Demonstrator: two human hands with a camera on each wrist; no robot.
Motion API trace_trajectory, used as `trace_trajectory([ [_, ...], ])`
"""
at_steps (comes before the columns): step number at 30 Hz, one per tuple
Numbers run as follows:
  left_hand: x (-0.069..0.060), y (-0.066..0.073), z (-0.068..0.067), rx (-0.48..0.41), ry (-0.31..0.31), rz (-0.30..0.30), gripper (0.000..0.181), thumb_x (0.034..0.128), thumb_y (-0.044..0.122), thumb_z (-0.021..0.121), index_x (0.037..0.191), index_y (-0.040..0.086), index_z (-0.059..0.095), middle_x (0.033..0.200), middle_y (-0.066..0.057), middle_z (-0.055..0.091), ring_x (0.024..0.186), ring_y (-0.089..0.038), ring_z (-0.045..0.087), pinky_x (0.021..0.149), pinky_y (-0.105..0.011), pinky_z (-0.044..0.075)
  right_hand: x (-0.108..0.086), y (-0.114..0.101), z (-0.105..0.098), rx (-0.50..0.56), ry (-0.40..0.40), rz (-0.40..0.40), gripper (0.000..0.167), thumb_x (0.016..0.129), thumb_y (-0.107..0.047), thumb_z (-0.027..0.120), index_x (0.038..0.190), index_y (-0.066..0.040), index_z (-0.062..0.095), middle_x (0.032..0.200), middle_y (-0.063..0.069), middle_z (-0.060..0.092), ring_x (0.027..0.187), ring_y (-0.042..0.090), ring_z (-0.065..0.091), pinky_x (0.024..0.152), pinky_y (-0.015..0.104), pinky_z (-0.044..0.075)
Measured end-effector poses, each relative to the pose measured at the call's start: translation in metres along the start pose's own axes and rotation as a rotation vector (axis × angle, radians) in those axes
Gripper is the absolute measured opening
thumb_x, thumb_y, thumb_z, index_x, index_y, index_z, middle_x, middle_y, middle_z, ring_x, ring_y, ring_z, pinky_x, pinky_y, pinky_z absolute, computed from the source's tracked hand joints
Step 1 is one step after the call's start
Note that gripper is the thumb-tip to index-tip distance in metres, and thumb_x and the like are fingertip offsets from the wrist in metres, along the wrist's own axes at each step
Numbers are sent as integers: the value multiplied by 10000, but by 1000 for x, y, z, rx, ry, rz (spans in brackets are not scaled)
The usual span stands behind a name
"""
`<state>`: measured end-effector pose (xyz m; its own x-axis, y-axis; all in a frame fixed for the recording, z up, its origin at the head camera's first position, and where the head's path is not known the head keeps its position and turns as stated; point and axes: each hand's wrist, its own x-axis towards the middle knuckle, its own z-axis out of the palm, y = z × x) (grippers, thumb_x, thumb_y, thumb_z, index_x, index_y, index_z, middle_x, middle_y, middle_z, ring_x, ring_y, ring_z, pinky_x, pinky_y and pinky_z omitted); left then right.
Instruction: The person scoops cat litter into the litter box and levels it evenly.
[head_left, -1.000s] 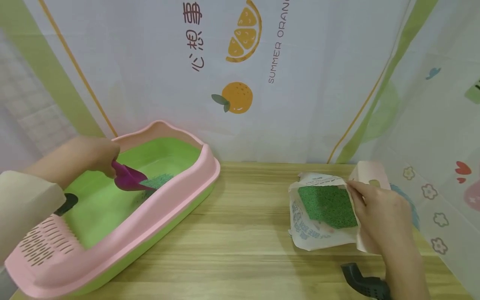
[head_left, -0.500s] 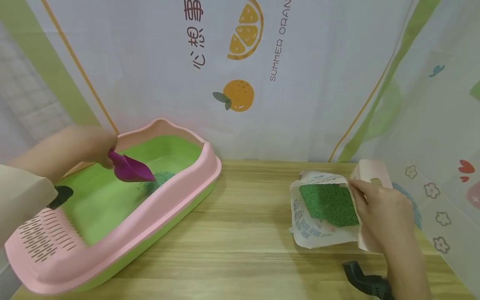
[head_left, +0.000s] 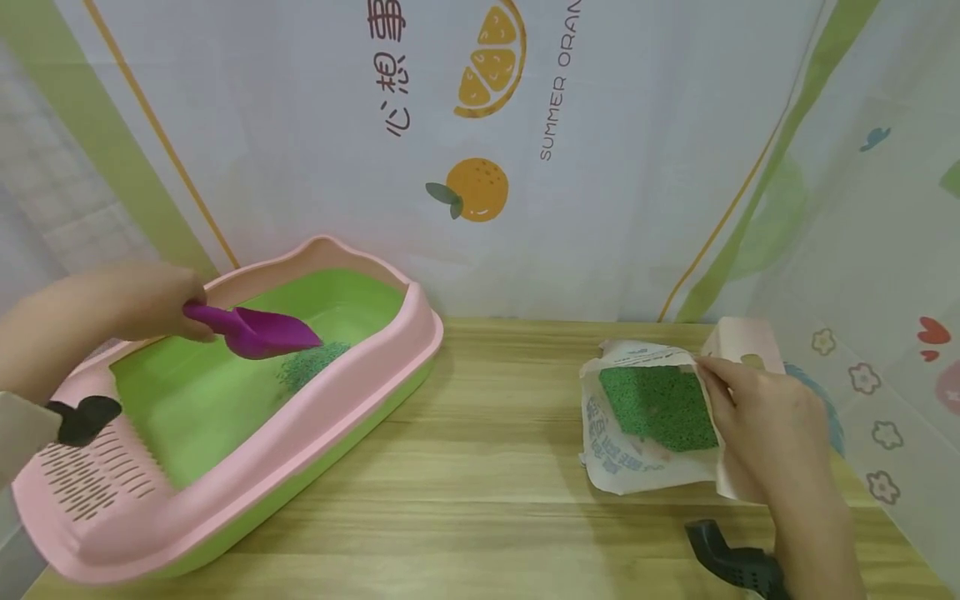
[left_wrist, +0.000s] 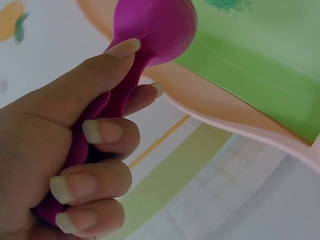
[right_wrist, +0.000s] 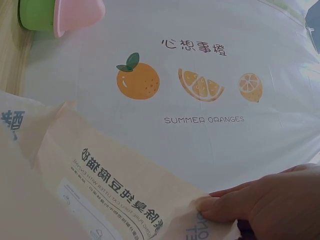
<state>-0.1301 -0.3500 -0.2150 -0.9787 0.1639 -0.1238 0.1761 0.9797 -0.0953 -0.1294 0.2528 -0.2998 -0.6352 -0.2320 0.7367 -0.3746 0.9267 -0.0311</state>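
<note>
My left hand [head_left: 150, 302] grips the handle of a purple scoop [head_left: 262, 332] over the green and pink litter tray [head_left: 195, 425]. In the left wrist view, fingers and thumb wrap the handle of the scoop [left_wrist: 152, 27]. Below the scoop's tip, a small heap of green granules [head_left: 311, 365] lies on the tray floor. On the right, my right hand [head_left: 772, 417] pinches the edge of an open paper bag [head_left: 630, 471] with green granules [head_left: 660, 408] inside. The right wrist view shows thumb and fingers [right_wrist: 270, 205] on the printed bag [right_wrist: 115, 185].
A pale pink box [head_left: 742, 342] stands behind the bag by my right hand. The wooden table [head_left: 480, 467] lies between tray and bag. A printed curtain [head_left: 600, 208] hangs behind. Black straps show at both wrists. A slotted pink panel [head_left: 90, 483] is at the tray's near left end.
My left hand has moved left, and the scoop has tilted from pointing down into the granules to nearly level above them. The right hand stays at the bag.
</note>
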Motion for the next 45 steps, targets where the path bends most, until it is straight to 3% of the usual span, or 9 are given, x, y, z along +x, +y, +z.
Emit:
trace_trajectory([
  [6,-16,-8,19,-37,94,-17,333,895,278,758,685,131,546,595,45,394,526,-91,346,527,-230,288,1,-1,0,-1,-7,16,122,866,-88,752,981,-87,792,638,183,683,403,333,496,391,439,310],
  [14,-43,7,30,-119,145,-84,331,984,318,661,743,125,539,621,40,422,533,-102,384,511,-250,318,1,-2,1,-10,-22,21,123,875,-90,746,990,-75,789,619,190,672,380,251,437,383,404,289],
  [22,-59,50,27,-93,235,-86,411,1009,452,589,772,174,402,634,49,325,541,-120,321,521,-272,265,-1,0,1,-19,8,4,128,857,-80,755,980,-71,789,618,194,670,369,257,431,379,418,291],
  [29,-63,89,36,-88,390,-22,381,959,404,678,730,207,446,598,87,307,524,-49,256,510,-231,215,-1,0,3,-19,17,-7,125,860,-91,749,978,-80,790,569,150,641,375,207,385,375,407,285],
  [36,-59,122,45,-131,405,44,321,936,366,715,770,220,481,589,84,322,534,-79,305,514,-237,258,1,-2,3,-17,30,-19,117,847,-80,756,959,-79,791,562,142,637,374,223,405,378,414,292],
  [45,-49,177,57,-223,430,118,270,916,418,727,832,266,520,569,136,359,525,-48,357,527,-250,327,0,-1,2,-19,17,-6,121,850,-76,759,967,-76,792,570,145,642,382,196,389,382,395,284],
])
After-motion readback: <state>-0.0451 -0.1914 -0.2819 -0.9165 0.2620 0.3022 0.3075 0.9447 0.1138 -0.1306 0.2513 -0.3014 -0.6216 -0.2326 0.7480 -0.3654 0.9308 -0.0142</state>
